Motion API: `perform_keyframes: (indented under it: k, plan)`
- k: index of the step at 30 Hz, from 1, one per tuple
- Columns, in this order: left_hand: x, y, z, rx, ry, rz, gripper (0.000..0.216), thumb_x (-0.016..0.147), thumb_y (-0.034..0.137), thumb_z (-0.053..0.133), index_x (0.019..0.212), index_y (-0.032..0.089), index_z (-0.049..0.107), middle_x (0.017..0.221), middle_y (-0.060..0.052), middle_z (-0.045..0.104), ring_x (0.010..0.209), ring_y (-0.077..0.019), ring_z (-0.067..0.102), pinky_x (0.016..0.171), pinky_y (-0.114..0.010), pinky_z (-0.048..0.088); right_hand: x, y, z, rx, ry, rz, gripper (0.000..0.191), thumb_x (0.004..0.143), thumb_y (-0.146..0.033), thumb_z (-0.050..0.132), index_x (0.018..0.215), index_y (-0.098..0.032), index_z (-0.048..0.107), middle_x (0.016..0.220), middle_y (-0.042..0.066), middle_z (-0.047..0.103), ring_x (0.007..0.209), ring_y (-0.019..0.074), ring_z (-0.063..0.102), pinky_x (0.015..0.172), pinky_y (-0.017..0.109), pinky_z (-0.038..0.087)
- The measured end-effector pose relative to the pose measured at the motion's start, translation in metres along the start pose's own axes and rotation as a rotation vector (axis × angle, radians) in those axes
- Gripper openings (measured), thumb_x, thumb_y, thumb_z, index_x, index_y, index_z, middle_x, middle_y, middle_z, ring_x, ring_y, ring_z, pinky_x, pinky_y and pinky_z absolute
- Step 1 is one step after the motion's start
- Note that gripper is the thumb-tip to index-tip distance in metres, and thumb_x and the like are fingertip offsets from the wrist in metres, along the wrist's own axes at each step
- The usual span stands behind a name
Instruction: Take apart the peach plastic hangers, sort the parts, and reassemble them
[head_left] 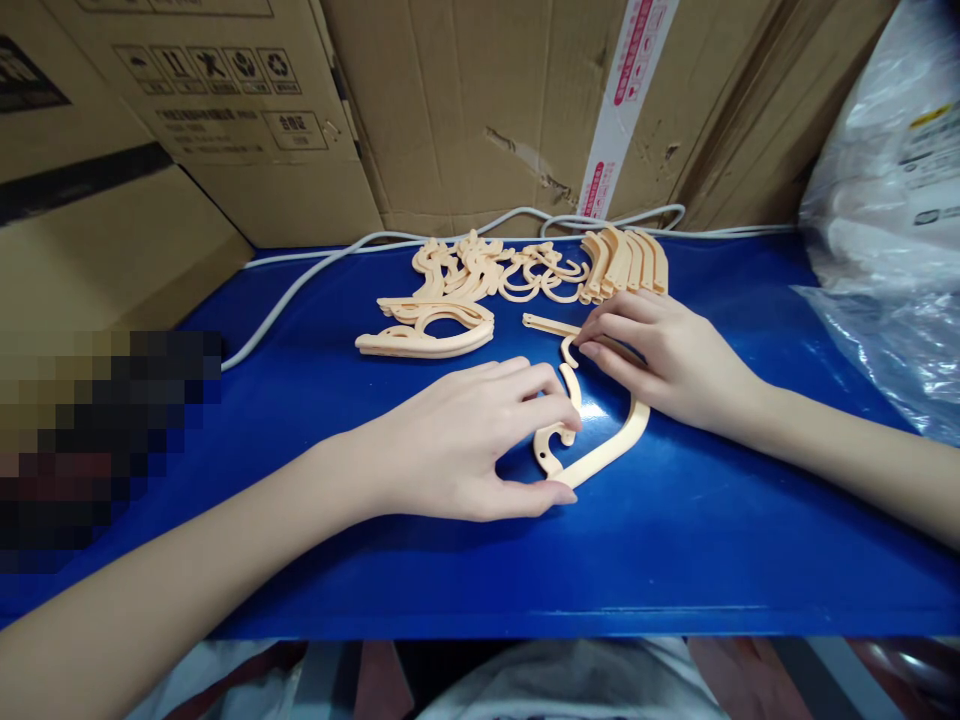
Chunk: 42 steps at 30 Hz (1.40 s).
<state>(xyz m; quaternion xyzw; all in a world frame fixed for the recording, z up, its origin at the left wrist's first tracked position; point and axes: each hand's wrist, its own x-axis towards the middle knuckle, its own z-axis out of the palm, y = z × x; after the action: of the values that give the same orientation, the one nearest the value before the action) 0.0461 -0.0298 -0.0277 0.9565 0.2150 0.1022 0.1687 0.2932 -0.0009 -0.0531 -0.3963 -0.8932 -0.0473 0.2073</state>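
Note:
Cream plastic folding-hanger parts lie before me on the blue tabletop (pixel 420 570). My left hand (pixel 480 435) rests low with thumb and fingers apart. Its thumb touches the end of a curved hanger arm (pixel 607 450), and its index finger reaches a short curved piece (pixel 547 455). My right hand (pixel 667 360) is closed, its fingertips together at a small hook (pixel 569 351). A straight-ended hanger arm (pixel 547 324) runs beneath those fingers, partly hidden. The right palm also covers the upper end of the curved arm.
Folded hangers (pixel 431 335) are stacked left of centre. Behind are a pile of shaped pieces (pixel 457 265), loose hooks (pixel 536 272) and a row of hanger arms (pixel 626 262). A white cable (pixel 300 275) runs along cardboard boxes (pixel 480 120). Clear plastic bags (pixel 892 190) stand at right.

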Motion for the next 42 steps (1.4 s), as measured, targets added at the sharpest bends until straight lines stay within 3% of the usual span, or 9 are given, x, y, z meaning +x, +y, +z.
perform_keyframes:
  k: [14,25,35,42]
  plan:
    - [0.001,0.004,-0.001,-0.082,-0.020,0.015,0.029,0.086,0.026,0.061,0.114,0.018,0.063,0.116,-0.004,0.061,0.102,-0.0187,0.055,0.091,-0.031,0.043,0.000,0.000,0.001,-0.050,0.000,0.053,0.026,0.098,-0.029,0.047,0.099,-0.017,0.070,0.098,0.011,0.067,0.094,0.0252,0.062,0.084,0.040,0.047]
    - [0.002,0.004,0.000,-0.083,-0.022,0.024,0.039,0.079,0.009,0.054,0.117,0.017,0.060,0.117,-0.004,0.062,0.100,-0.0182,0.055,0.090,-0.031,0.043,0.000,0.000,0.002,-0.031,-0.013,0.027,0.027,0.099,-0.028,0.045,0.100,-0.016,0.069,0.099,0.012,0.067,0.095,0.0260,0.063,0.084,0.041,0.048]
    - [0.000,0.000,-0.001,-0.049,-0.009,0.014,0.019,0.078,0.007,0.051,0.092,0.019,0.054,0.109,-0.004,0.063,0.092,-0.0171,0.056,0.082,-0.031,0.044,0.001,-0.002,0.000,0.034,-0.016,0.006,0.024,0.100,-0.028,0.043,0.097,-0.019,0.066,0.100,0.012,0.068,0.095,0.0260,0.062,0.082,0.041,0.048]
    - [0.000,-0.011,-0.005,0.049,0.045,-0.008,0.017,0.085,0.007,0.046,0.092,0.018,0.056,0.108,-0.004,0.063,0.095,-0.0176,0.055,0.085,-0.032,0.040,-0.001,-0.005,-0.001,0.027,0.021,-0.053,0.015,0.097,-0.027,0.048,0.092,-0.019,0.059,0.090,0.007,0.067,0.084,0.0224,0.060,0.077,0.037,0.045]
